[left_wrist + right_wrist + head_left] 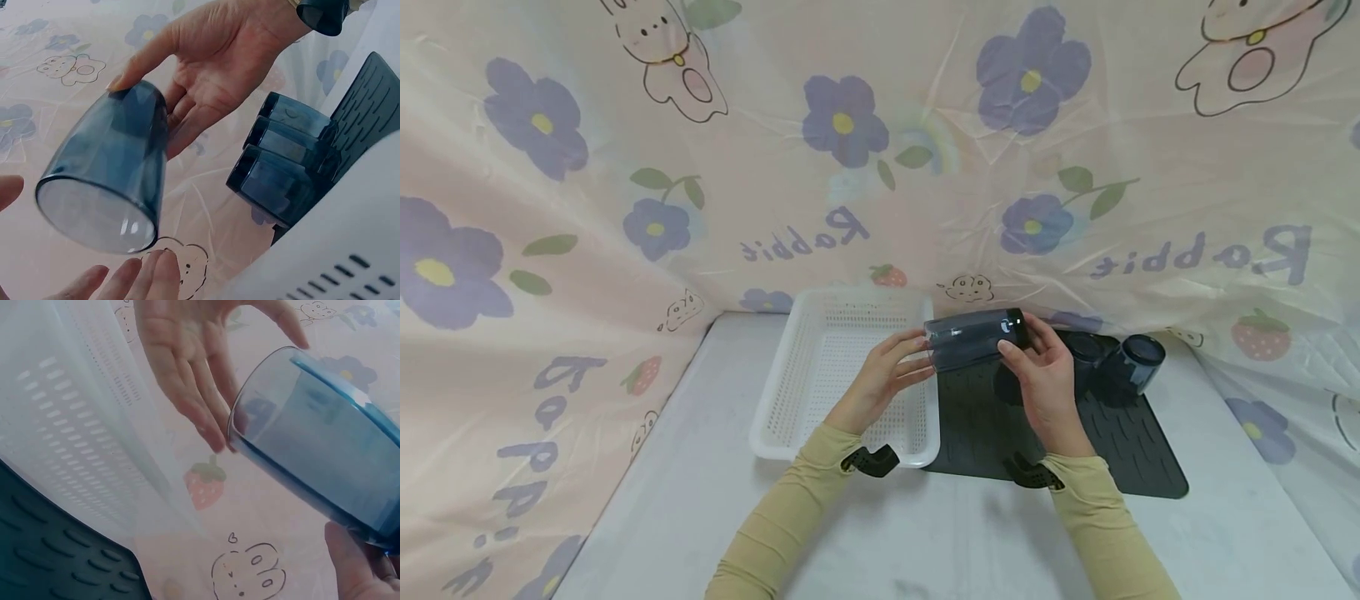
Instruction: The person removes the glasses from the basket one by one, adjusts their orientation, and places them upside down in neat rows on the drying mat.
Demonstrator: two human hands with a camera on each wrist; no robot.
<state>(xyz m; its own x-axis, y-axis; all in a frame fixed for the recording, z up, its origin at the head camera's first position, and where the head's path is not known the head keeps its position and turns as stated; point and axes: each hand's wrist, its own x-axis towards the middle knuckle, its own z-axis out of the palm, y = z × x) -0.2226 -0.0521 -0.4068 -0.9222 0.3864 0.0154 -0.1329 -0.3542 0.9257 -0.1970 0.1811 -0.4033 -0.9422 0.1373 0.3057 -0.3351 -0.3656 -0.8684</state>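
Observation:
A blue-tinted drinking glass [970, 340] is held in the air on its side, its rim toward the left. My right hand [1051, 387] grips it around the thick base, thumb on the near side. Beside the rim is my left hand [880, 375], its fingers spread and extended. In the left wrist view, the left fingers [125, 278] lie close to the glass's open mouth [100, 215]. The right wrist view shows the left hand [194, 350] around the rim; whether it touches is unclear.
A white perforated plastic basket [775, 408] stands under the left hand. To its right lies a dark ridged mat [977, 442], where several similar glasses [275, 181] stand upside down, partly behind the right hand. A patterned sheet [925, 192] hangs behind the white table [685, 467].

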